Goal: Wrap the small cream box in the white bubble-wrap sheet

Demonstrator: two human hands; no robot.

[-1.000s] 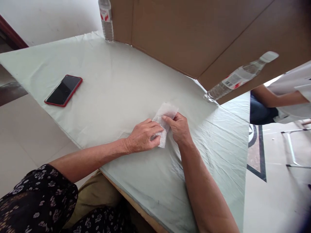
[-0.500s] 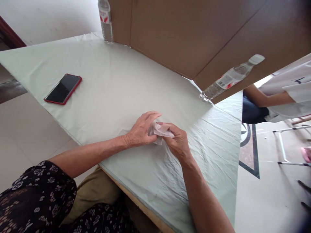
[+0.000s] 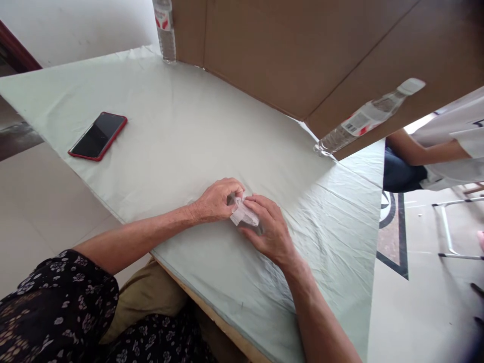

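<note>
A small, crumpled white piece (image 3: 245, 216), partly see-through like thin plastic or tissue, is held between my two hands just above the near part of the table. My left hand (image 3: 217, 201) pinches its upper left end with curled thumb and fingers. From the right, my right hand (image 3: 270, 227) curves around the same piece, its fingertips on the top and the thumb below. Part of the white piece is hidden by the fingers, and its exact kind cannot be made out.
A pale green cloth covers the table (image 3: 181, 136). A red-cased phone (image 3: 99, 136) lies at the left. Across the back stands a brown cardboard panel (image 3: 264, 55), with one clear bottle (image 3: 165, 33) at its left and another bottle (image 3: 366, 118) at its right. Beyond sits another person (image 3: 434, 151).
My left fingers have closed into a pinch on the white piece. My right hand has gone from a tight pinch to a looser curve around it. The piece looks more bunched.
</note>
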